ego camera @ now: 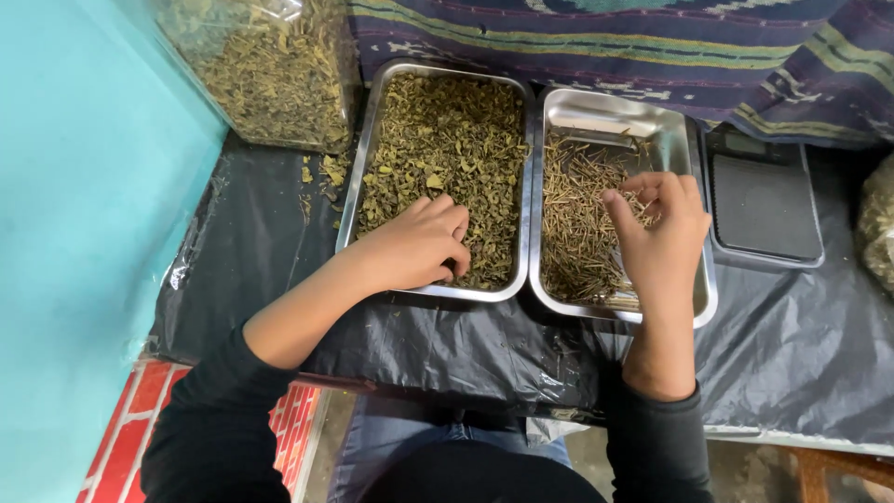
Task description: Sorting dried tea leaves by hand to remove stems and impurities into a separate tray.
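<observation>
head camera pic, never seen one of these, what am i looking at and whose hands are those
The picture comes from a camera worn on a person's head, looking down, so both hands are that person's own. There is no machine here.

The left hand rests palm down in the left steel tray, which is full of dried green leaf pieces. The right hand hovers over the right steel tray, which holds thin brown stems; its fingers are pinched together, but whether they hold a stem is too small to tell.

Both trays sit side by side on a black plastic sheet. A clear container of dried leaves stands at the upper left, and a small dark scale lies to the right of the trays. A striped cloth lies behind them.
</observation>
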